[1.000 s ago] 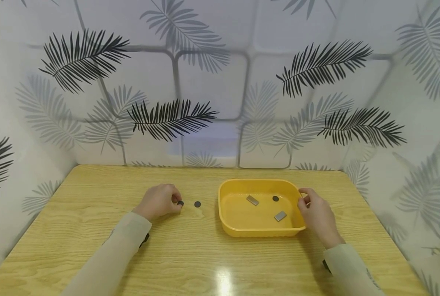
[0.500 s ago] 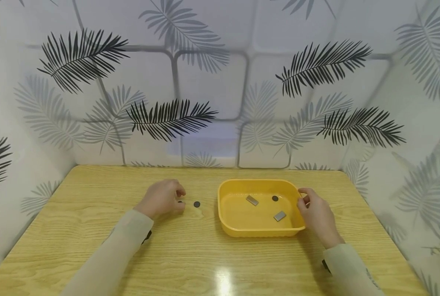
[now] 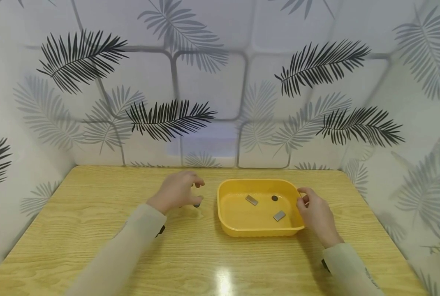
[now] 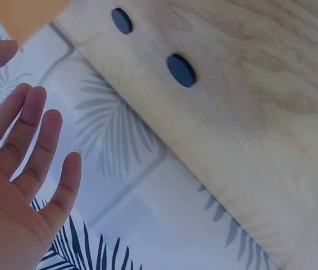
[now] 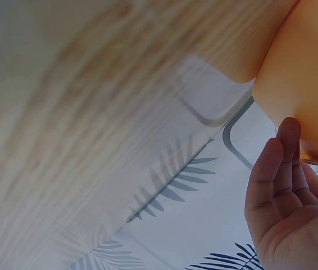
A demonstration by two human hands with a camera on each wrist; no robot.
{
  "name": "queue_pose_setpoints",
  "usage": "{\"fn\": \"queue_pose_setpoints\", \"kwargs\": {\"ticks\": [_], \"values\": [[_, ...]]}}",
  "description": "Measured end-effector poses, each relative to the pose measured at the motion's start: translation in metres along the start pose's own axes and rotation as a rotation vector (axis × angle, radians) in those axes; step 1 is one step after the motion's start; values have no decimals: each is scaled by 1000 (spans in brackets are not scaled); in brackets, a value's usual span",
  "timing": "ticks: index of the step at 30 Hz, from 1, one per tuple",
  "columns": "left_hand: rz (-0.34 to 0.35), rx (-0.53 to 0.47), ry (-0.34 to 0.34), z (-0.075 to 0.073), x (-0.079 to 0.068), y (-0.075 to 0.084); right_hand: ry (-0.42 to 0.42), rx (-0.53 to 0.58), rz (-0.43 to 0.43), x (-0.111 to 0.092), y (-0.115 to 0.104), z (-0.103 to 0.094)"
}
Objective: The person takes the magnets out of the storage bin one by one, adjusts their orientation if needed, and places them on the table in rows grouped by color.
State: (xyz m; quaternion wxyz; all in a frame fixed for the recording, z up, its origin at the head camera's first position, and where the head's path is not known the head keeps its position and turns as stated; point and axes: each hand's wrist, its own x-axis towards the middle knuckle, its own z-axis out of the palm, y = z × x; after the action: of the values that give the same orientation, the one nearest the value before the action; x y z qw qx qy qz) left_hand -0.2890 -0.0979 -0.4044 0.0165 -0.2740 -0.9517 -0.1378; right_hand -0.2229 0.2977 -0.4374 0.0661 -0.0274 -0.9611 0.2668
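the left sleeve (image 3: 121, 244) and right sleeve (image 3: 347, 265) are the same pale, greyish cream, plain and smooth, each reaching the wrist and ending in a straight, fairly loose cuff around a bare left hand (image 3: 175, 191) and a bare right hand (image 3: 318, 216). a small black piece (image 3: 160, 231) juts from beneath the left cuff, and a matching black tab (image 3: 325, 265) from beneath the right one. thin dark marking (image 3: 371, 278) runs along the right sleeve's outer side, too small to read.

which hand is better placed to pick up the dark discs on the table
Probably the left hand: it is open near the dark discs, while the right hand grips the yellow tray.
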Motion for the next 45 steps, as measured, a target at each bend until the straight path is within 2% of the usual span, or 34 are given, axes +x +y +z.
{"fn": "queue_pose_setpoints", "kwargs": {"ticks": [4, 13, 22, 30, 39, 45], "values": [[37, 19, 20, -1, 4, 6, 5, -5, -3, 1, 0, 0], [96, -13, 45, -2, 15, 24, 22, -7, -26, 2, 2, 0], [147, -35, 61, 9, 31, 52, 20, -6, -18, 1, 3, 1], [174, -81, 26, 19, 39, 76, 17, -5, -12, 1, 1, 1], [219, -55, -17, 29, 50, 98, 15, -5, 0, 0, -1, 0], [206, -92, -75, 36, 56, 115, 19, -2, -2, 1, -1, -1]]}}
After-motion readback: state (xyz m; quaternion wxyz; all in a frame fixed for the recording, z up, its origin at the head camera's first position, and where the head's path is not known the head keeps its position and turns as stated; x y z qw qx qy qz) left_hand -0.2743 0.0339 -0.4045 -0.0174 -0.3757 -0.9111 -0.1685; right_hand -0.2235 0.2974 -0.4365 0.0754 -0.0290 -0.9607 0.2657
